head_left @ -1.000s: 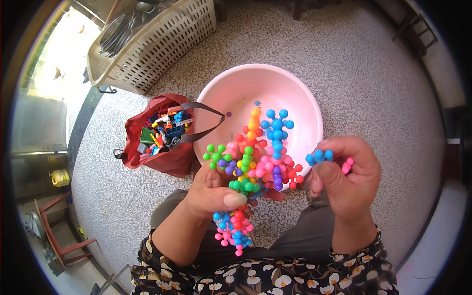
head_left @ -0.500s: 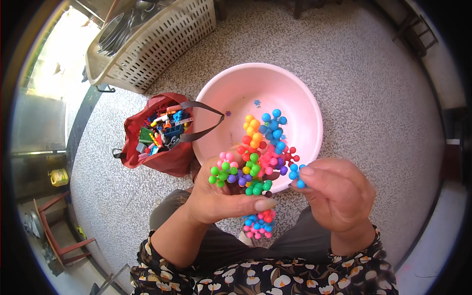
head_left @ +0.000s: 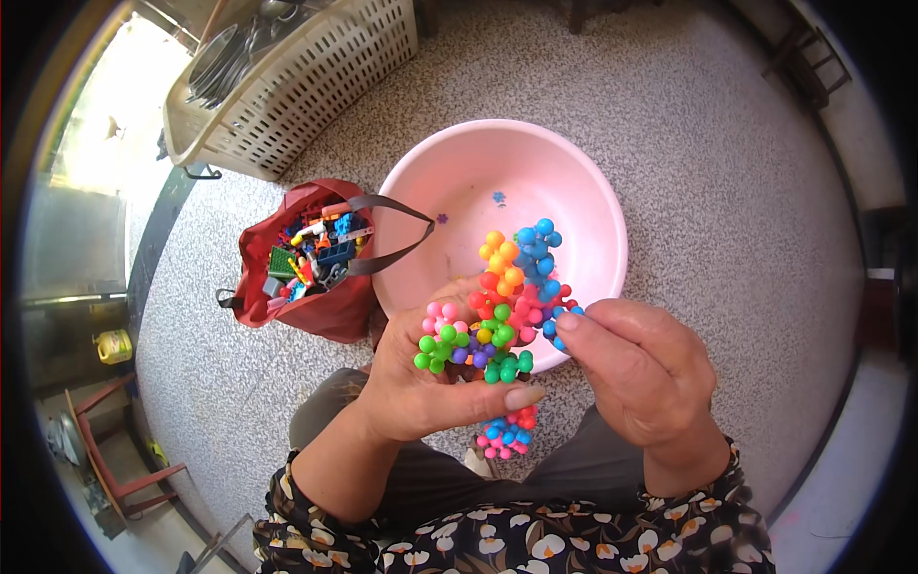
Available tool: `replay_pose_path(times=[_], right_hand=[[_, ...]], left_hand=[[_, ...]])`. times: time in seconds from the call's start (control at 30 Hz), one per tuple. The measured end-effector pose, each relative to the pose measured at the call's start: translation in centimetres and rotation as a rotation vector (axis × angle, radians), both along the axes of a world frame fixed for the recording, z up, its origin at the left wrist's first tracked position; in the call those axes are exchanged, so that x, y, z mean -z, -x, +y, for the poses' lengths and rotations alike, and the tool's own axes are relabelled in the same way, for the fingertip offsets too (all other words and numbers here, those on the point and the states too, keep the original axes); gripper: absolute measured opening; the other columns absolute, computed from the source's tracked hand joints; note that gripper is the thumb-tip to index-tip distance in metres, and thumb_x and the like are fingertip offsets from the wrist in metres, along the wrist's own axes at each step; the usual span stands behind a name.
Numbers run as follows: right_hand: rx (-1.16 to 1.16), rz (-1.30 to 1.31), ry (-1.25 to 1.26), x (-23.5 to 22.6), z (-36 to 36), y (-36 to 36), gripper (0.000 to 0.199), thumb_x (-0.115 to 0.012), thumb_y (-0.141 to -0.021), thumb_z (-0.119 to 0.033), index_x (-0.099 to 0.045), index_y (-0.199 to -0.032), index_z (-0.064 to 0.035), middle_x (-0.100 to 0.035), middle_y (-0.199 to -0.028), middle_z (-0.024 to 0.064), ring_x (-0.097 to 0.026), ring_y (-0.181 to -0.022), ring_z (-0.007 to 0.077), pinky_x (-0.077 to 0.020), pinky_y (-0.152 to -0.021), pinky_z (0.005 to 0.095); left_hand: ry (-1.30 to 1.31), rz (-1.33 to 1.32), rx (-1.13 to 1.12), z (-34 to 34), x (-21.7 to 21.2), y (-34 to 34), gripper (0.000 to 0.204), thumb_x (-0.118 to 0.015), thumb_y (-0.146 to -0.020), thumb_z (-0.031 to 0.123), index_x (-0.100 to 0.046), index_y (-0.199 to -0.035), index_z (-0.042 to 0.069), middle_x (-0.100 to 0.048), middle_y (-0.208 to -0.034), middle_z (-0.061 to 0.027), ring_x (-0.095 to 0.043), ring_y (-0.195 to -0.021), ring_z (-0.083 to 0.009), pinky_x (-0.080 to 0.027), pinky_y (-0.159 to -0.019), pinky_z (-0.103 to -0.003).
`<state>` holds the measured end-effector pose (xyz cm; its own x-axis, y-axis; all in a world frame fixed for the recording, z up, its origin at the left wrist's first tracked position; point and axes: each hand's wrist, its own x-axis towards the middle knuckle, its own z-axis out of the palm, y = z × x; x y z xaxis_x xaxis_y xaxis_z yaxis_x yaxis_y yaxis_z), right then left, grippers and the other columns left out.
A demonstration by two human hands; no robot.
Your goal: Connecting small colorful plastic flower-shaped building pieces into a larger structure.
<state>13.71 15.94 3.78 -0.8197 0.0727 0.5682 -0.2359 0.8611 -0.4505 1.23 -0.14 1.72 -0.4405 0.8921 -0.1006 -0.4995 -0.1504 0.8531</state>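
We hold a knobbly toy cluster over a pink basin (head_left: 583, 182) on the speckled floor (head_left: 727, 143).
Our left hand (head_left: 430, 383) wraps the multicoloured bead cluster (head_left: 502, 306); our right hand (head_left: 641, 368) pinches its blue end. A red bag (head_left: 320, 311) sits beside the basin.

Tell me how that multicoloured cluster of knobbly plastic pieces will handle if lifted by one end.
The multicoloured cluster of knobbly plastic pieces probably flexes or sheds pieces: it is many small snapped-together parts. Likely light, as the left hand carries most of it. Its knobs should resist rolling.
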Motion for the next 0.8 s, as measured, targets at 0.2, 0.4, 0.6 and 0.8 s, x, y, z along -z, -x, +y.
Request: replay_pose_path(times=[0.2,0.4,0.6,0.8], right_hand=[[0.067,0.042,-0.021,-0.3,-0.3,0.6,0.028,-0.067,-0.067,0.002,-0.063,-0.094,0.0023,-0.062,-0.085,0.0109,-0.063,-0.07,0.0215,-0.0529,-0.058,0.0279],[0.141,-0.056,0.315,-0.9,-1.3,0.1,0.022,-0.072,-0.068,0.0,-0.063,-0.087,0.001,-0.065,-0.078,0.0091,-0.065,-0.064,0.0206,-0.0518,-0.056,0.0267],[0.098,-0.047,0.2,-0.4,-1.1,0.3,0.025,-0.074,-0.066,-0.003,-0.063,-0.088,0.0001,-0.064,-0.077,0.0078,-0.063,-0.062,0.0191,-0.0509,-0.054,0.0265],[0.095,-0.06,0.143,-0.2,-1.1,0.3,0.027,-0.074,-0.066,-0.003,-0.062,-0.089,-0.0005,-0.063,-0.075,0.007,-0.062,-0.061,0.019,-0.0499,-0.053,0.0267]], left_hand=[[0.022,-0.096,-0.022,0.1,-0.3,-0.2,0.045,-0.073,-0.065,-0.007,-0.057,-0.107,-0.001,-0.056,-0.109,-0.0065,-0.054,-0.1,-0.0135,-0.044,-0.085,-0.028],[-0.002,-0.073,-0.002,0.1,-0.1,0.0,0.043,-0.072,-0.067,-0.008,-0.058,-0.107,-0.001,-0.057,-0.107,-0.0059,-0.055,-0.099,-0.0135,-0.044,-0.086,-0.028],[-0.021,0.007,0.007,0.1,0.7,-0.1,0.046,-0.072,-0.066,-0.008,-0.058,-0.109,0.0,-0.052,-0.117,-0.0095,-0.053,-0.105,-0.0162,-0.043,-0.09,-0.03],[0.006,0.045,0.034,0.2,0.6,0.0,0.05,-0.077,-0.065,-0.002,-0.059,-0.111,0.001,-0.051,-0.121,-0.0108,-0.05,-0.11,-0.0174,-0.04,-0.093,-0.033]])
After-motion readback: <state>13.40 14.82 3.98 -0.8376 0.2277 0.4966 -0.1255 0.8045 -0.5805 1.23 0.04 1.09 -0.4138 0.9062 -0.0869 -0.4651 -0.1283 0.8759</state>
